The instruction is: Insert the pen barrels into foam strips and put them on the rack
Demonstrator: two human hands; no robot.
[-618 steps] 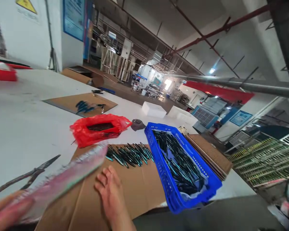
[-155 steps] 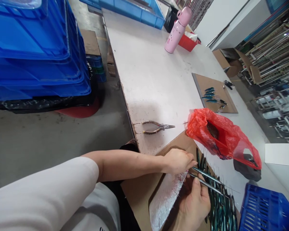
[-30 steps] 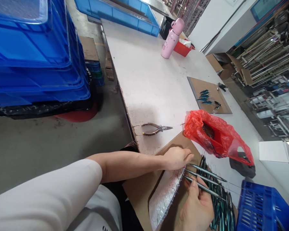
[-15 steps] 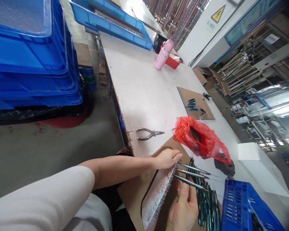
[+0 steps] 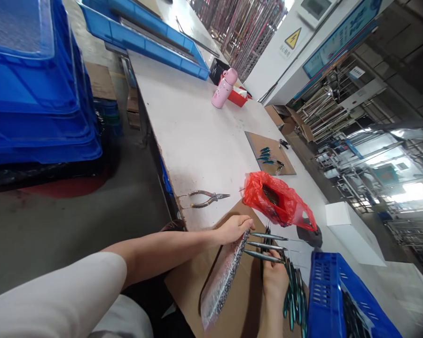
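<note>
While the left arm (image 5: 165,258) stretches across with its forearm slightly raised, the left hand (image 5: 235,228) grips the end of a foil-covered strip (image 5: 223,284) on the near side of the red bag (image 5: 273,195); three slim spindles (image 5: 266,246) jut from its edge. The right hand (image 5: 275,278), fingers curled, is beside the spindle heap (image 5: 295,300), also nearer than the bag; whether it pinches one I cannot tell. Cardboard (image 5: 188,293) covers the white table (image 5: 193,136) there. Pliers (image 5: 214,196) lie left of the bag, a blue basket (image 5: 324,295) right, metal racks (image 5: 322,111) well beyond.
</note>
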